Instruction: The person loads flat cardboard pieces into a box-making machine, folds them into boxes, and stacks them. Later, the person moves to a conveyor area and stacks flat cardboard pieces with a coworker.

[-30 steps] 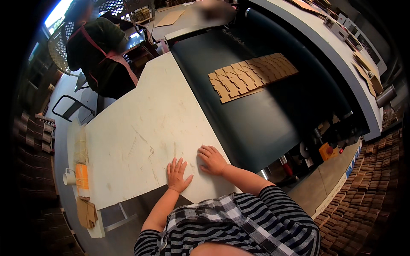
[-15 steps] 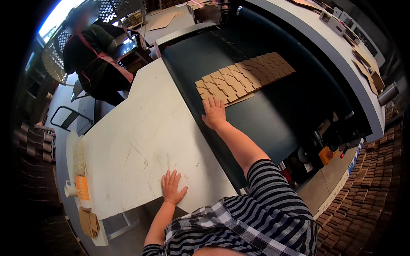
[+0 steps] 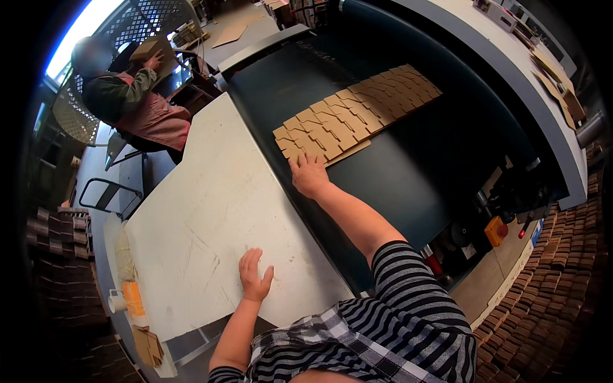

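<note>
Cardboard row [image 3: 357, 110] of overlapping brown pieces lies on the dark belt [image 3: 389, 191], far and to the right of both hands; a flat brown sheet [image 3: 350, 154] shows under its near edge. I read its long axis as slanting from near left to far right, so the left end is the one closest to the hands. Right hand [image 3: 310, 176] is the nearer: its fingertips are at the near corner of that left end, fingers slightly bent and apart. I cannot tell whether the thumb pinches the edge from below. Left hand [image 3: 255, 274] is well apart from the row, over the white table [image 3: 185, 210], fingers extended, thumb away from them, nothing held; I cannot confirm contact with the surface. Further out I log a white mug [image 3: 117, 300] at near left, brown stacks [image 3: 543, 281] at right, and a co-worker [image 3: 137, 108] at far left, holding a cardboard box [image 3: 152, 52].
</note>
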